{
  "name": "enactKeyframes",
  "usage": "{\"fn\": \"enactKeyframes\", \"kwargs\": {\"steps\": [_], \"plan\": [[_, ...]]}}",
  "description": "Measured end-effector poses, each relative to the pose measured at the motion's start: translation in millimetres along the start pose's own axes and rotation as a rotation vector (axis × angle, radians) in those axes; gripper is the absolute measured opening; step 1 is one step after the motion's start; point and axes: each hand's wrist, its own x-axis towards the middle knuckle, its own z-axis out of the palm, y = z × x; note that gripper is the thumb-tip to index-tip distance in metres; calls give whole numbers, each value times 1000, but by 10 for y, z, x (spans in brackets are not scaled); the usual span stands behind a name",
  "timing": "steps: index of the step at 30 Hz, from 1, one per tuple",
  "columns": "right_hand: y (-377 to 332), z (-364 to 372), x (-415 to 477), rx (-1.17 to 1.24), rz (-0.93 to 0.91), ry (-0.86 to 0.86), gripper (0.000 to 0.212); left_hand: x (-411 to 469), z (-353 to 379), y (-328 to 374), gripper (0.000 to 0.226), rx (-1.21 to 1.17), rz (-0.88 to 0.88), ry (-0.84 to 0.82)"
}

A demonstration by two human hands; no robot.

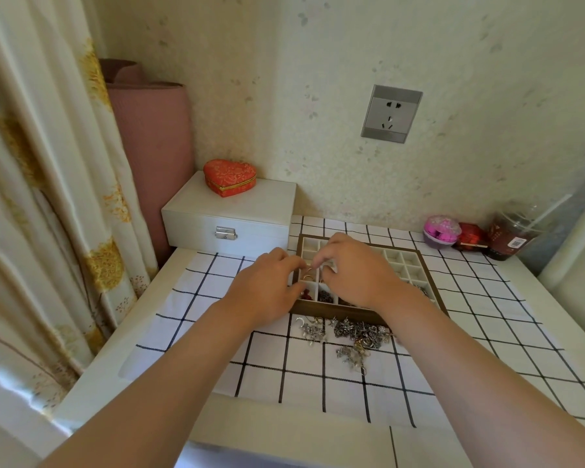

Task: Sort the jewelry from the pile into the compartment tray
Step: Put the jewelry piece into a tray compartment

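A wooden compartment tray (423, 265) with white cells lies on the checked cloth. Both hands hover over its left side. My left hand (271, 285) and my right hand (355, 268) meet fingertip to fingertip above a cell holding gold rings (308, 275). The fingers of both are curled as if pinching something tiny, but what they pinch is too small to make out. Dark and red pieces (325, 296) sit in the tray's near cells. The jewelry pile (352, 334), silver and dark metal pieces, lies on the cloth just in front of the tray.
A white jewelry box (230, 221) with a red heart-shaped box (229, 177) on top stands at the back left. Pink and red small containers (443, 231) and a dark jar (510, 238) stand at the back right. A curtain (48, 197) hangs at the left.
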Motion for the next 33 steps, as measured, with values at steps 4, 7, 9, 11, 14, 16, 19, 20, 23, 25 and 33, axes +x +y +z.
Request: {"fn": "enactKeyframes", "kwargs": {"steps": [4, 7, 9, 11, 14, 16, 19, 20, 23, 25, 33], "plan": [[-122, -93, -124, -21, -82, -32, 16, -142, -100, 41, 19, 12, 19, 40], [-177, -111, -263, -43, -121, -114, 16, -284, -142, 72, 8, 12, 13, 7], [-203, -114, -360, -73, -128, -166, 18, -369, -140, 101, 9, 10, 23, -44], [-237, -112, -444, -103, -143, -197, 20, -436, -118, 136, 18, 29, 58, -88], [-303, -100, -537, -164, -158, -273, 28, -487, -93, 177, 27, 110, 113, -127], [-320, -119, -576, -161, -137, -316, 29, -497, -87, 176, 28, 161, 117, -135], [-292, -203, -601, -124, -72, -409, 21, -494, -102, 157, 24, 171, 101, -139], [-271, -224, -604, -107, -46, -448, 19, -492, -107, 148, 22, 171, 96, -140], [-203, -268, -593, -41, 13, -482, 16, -488, -121, 131, 23, 172, 78, -141], [-168, -294, -575, 11, 44, -449, 14, -486, -119, 131, 25, 161, 65, -133], [-185, -194, -526, 29, 30, -327, 19, -464, -138, 213, 14, 89, -37, -203]]}}
